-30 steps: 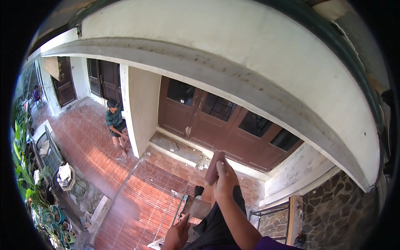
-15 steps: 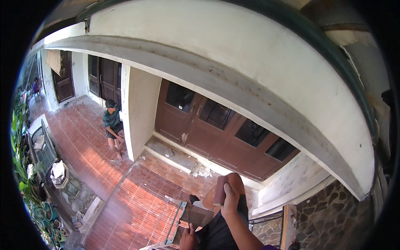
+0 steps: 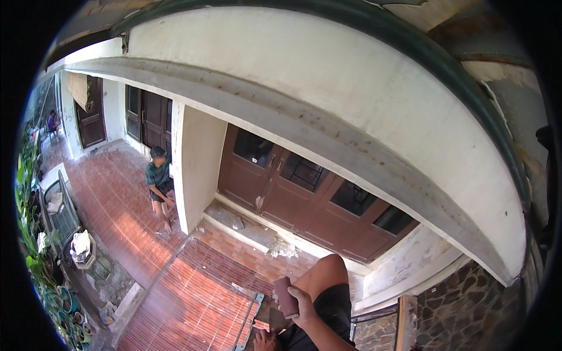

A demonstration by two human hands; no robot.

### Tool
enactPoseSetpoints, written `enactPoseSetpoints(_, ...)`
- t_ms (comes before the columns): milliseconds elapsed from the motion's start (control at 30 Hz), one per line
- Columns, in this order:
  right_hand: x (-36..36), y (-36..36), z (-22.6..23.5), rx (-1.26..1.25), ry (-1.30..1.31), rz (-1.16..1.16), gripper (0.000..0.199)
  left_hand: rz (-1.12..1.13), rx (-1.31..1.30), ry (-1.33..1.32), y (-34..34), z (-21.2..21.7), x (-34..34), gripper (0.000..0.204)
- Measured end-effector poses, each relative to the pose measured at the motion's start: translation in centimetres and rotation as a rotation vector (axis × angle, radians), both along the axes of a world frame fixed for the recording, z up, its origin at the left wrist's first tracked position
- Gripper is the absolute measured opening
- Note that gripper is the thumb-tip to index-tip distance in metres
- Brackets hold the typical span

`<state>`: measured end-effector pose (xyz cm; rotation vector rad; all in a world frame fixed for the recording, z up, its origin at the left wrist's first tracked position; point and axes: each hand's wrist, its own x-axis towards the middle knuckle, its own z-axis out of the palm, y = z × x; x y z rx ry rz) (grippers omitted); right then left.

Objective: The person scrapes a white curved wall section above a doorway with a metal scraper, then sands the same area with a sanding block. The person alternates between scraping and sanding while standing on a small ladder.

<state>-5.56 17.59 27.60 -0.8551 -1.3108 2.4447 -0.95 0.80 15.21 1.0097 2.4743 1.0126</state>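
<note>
A reddish-brown flat block (image 3: 285, 297), which looks like sandpaper folded or wrapped round something, is in my right hand (image 3: 303, 306). My right fingers are closed round its side, above my bent knee and black shorts (image 3: 329, 309). Down at the lower edge, my left hand (image 3: 266, 341) is close to the green metal frame of a ladder or stand (image 3: 250, 322). Its fingers are partly cut off and dark, so I cannot make out whether they grip anything.
A cream wall beam (image 3: 328, 76) curves overhead, with a dark green pipe (image 3: 445, 61) above it. Brown doors (image 3: 310, 205) stand ahead below. White debris (image 3: 283, 248) lies on the tiled floor (image 3: 199, 281). A person (image 3: 158, 178) sits beside the pillar (image 3: 190, 164); potted plants (image 3: 70, 299) line the left.
My right hand has moved left and down with the reddish-brown block, off the knee, and the block is tilted differently. My left hand sits slightly lower in the picture.
</note>
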Motion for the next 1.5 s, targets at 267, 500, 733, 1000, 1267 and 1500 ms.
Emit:
enactPoseSetpoints(267, 0.7, -2.2, -1.0, 0.548, -0.141, 0.238, 0.043, 0.31, 0.696, -0.621, -1.9, 5.0, -4.3, 0.051)
enactPoseSetpoints(500, 2.5, -5.0, -5.5, 0.806, 0.071, 0.414, 0.037, 0.208, 0.944, -0.905, -1.9, 3.0, -5.4, 0.071)
enactPoseSetpoints(733, 3.1, -6.7, -5.9, 0.955, 0.06, 0.336, 0.028, 0.382, 0.991, -0.789, -2.4, 1.7, -5.2, 0.069)
enactPoseSetpoints(1000, 3.1, -7.1, -7.2, 0.973, 0.188, 0.288, 0.033, 0.507, 1.019, -0.768, -1.4, 0.4, -5.6, 0.056)
enactPoseSetpoints(1267, 3.7, -6.9, -8.4, 0.888, 0.178, 0.355, 0.041, 0.538, 0.959, -0.779, -1.6, 3.7, -6.5, 0.047)
enactPoseSetpoints(1500, 4.2, -5.8, -9.7, 0.638, -0.217, 0.564, 0.04, 0.488, 0.836, -0.765, -2.8, 4.5, -7.1, 0.052)
